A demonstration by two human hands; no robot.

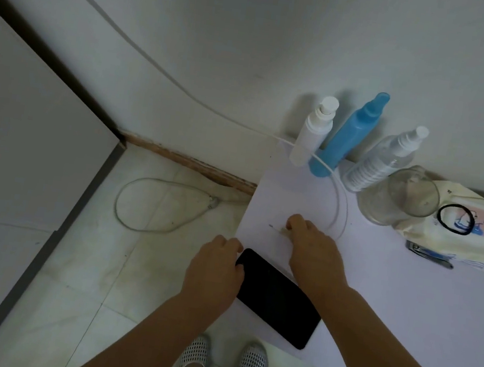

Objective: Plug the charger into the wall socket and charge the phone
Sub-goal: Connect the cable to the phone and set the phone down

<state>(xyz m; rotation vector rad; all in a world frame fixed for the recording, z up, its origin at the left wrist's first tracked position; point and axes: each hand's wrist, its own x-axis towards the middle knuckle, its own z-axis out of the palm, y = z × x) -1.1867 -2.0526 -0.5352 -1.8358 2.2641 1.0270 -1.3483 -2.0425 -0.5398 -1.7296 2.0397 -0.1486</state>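
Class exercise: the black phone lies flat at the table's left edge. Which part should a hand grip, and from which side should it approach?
Grip the phone across its two long edges, near the far end by the left hand. Come from the table's open left side: that corner sits at the table edge, so fingers could probably slip under it, and no clutter blocks that side.

The white desk (389, 295) carries a black phone (278, 299) lying flat near its 7 o'clock corner, with a white cable (343, 203) curving across the top toward 12 o'clock. Along the far edge, from 11 to 1 o'clock, stand a white pump bottle (313, 134), a blue spray bottle (348, 135) and a clear spray bottle (382, 161). At 2 o'clock sit a clear glass (399, 198) and a wipes pack (471, 232) bearing a black hair tie (455, 218); nail clippers (428, 254) lie just beside the pack.
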